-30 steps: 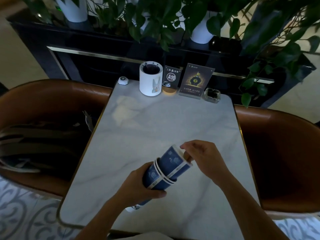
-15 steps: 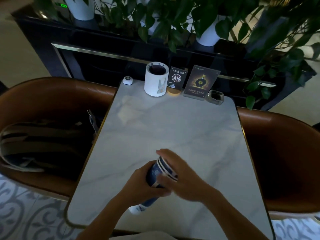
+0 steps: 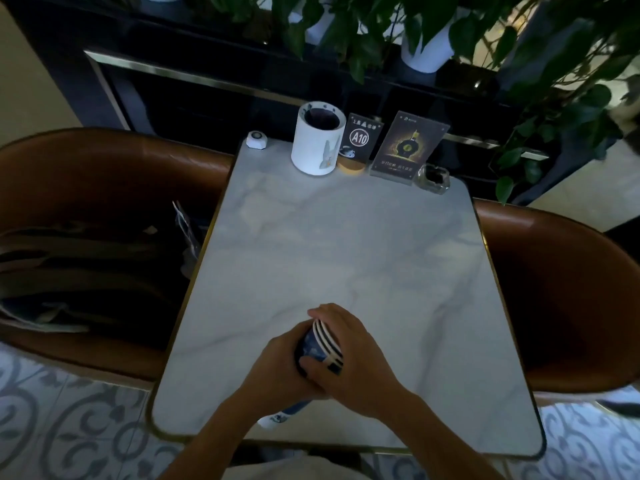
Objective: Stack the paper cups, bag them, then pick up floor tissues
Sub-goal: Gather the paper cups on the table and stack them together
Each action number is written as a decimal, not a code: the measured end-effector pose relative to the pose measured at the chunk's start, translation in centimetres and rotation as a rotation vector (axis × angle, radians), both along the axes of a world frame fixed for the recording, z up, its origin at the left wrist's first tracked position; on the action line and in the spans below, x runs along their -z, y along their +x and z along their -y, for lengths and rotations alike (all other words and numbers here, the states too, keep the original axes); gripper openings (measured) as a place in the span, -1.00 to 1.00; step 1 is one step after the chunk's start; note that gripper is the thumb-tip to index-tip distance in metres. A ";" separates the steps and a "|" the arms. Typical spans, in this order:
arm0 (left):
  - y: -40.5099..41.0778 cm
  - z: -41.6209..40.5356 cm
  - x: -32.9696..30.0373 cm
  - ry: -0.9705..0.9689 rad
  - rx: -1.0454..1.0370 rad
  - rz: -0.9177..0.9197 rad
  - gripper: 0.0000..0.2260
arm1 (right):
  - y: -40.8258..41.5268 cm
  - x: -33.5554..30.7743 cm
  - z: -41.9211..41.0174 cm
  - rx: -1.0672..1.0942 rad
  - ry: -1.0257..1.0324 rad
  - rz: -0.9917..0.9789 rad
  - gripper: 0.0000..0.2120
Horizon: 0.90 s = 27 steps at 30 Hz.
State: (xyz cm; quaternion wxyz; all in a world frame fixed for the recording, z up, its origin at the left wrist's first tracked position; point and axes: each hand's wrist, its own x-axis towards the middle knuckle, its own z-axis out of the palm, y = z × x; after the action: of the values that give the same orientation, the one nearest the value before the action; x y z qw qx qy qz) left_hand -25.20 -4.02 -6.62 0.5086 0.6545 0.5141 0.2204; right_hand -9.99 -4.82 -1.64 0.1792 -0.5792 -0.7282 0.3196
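A stack of blue paper cups with white rims (image 3: pixel 320 344) lies tilted above the near part of the marble table (image 3: pixel 346 254), rims pointing up and to the right. My left hand (image 3: pixel 277 368) is wrapped around the stack's body from the left. My right hand (image 3: pixel 349 355) covers the rim end, palm against the mouth and fingers curled over the rims. The stack's white base pokes out below my left wrist. No tissues or bag can be made out for certain.
At the table's far edge stand a white cylindrical holder (image 3: pixel 317 138), an A10 sign (image 3: pixel 362 138), a dark menu card (image 3: pixel 405 145), a glass ashtray (image 3: pixel 433 178) and a small white button (image 3: pixel 255 138). Brown chairs flank the table; the left chair (image 3: pixel 86 209) holds dark bags.
My right hand has pushed the last cup fully down into the stack and now covers the rims. The stack has become shorter and sits a little nearer to me.
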 end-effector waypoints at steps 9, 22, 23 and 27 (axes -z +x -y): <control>-1.9 1.6 0.4 -0.035 0.046 0.055 -0.28 | -2.0 0.5 2.0 0.067 -0.041 -0.001 -0.40; -2.6 2.1 2.9 -0.294 -0.069 0.163 -0.56 | 5.0 -0.4 3.8 0.449 -0.113 -0.126 -0.43; -2.0 2.2 2.8 -0.334 -0.082 0.200 -0.60 | 5.9 -0.3 4.3 0.483 -0.118 -0.124 -0.43; 1.7 3.3 2.3 -0.462 -0.058 0.260 -0.65 | 9.6 -0.1 6.6 0.616 -0.093 -0.111 -0.46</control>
State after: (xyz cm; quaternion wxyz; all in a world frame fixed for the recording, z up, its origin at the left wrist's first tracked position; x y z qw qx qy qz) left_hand -23.54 -7.30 -8.95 0.6998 0.4721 0.4999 0.1938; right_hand -0.37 -11.44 -1.53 0.2805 -0.7618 -0.4922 0.3142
